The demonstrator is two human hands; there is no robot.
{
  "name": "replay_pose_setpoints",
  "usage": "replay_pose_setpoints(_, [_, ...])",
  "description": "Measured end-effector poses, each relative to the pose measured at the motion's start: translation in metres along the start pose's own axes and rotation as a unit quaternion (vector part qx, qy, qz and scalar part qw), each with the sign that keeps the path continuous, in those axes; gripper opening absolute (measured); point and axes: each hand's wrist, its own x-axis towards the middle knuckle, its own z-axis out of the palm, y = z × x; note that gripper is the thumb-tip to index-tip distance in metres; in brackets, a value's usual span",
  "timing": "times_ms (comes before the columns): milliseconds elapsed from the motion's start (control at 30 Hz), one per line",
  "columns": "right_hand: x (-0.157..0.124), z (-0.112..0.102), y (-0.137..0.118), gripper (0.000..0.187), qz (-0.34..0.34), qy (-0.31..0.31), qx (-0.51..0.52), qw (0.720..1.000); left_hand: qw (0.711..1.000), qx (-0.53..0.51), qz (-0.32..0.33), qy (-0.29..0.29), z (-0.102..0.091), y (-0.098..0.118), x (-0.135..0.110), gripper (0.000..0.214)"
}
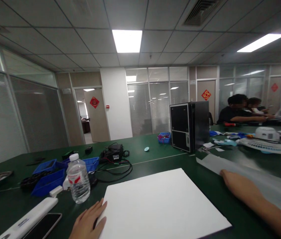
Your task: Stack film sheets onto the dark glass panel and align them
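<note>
Left hand (89, 219) at white board (160, 205); bottle label (76, 179) illegible.

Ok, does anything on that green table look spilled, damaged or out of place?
Nothing looks clearly spilled or damaged: the plastic water bottle stands upright and capped, and the white sheet touched by the left hand lies flat. The untidiest spot nearby is the black cable, looping loosely across the table near the labelled black box.

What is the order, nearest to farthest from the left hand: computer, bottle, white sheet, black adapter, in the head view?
1. White sheet: touching the left hand.
2. Bottle: ahead, slightly left.
3. Black adapter: farther ahead, right of bottle.
4. Computer: farthest, ahead and right.
</note>
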Motion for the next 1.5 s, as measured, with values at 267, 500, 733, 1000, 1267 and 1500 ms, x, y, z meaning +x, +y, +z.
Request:
replay_pose_setpoints(267, [-0.033, -0.023, -0.088, 0.044, -0.142, 0.023, 0.006, 0.990, 1.000, -0.008, -0.009, -0.010, 0.001, -0.001, -0.002, 0.053])
replay_pose_setpoints(500, [-0.079, -0.037, -0.155, 0.036, -0.385, -0.037, 0.038, 0.921, 1.000, -0.006, -0.017, -0.007, -0.005, 0.006, -0.001, 0.051])
replay_pose_setpoints(733, [-0.039, -0.018, -0.102, 0.051, -0.175, -0.019, 0.046, 0.983, 1.000, -0.002, -0.009, -0.006, -0.001, 0.004, 0.000, 0.051])
replay_pose_setpoints(1000, [-0.008, 0.000, -0.012, 0.063, 0.019, -0.029, -0.008, 0.999, 1.000, 0.006, -0.006, -0.006, 0.000, 0.002, -0.001, 0.051])
replay_pose_setpoints(1267, [-0.031, -0.002, -0.072, 0.058, -0.086, -0.026, 0.029, 0.996, 1.000, 0.009, -0.013, -0.020, -0.009, 0.008, -0.004, 0.052])
replay_pose_setpoints(1500, [-0.053, -0.014, -0.115, 0.059, -0.145, -0.024, 0.054, 0.988, 1.000, -0.014, -0.009, 0.000, -0.009, 0.006, -0.006, 0.050])
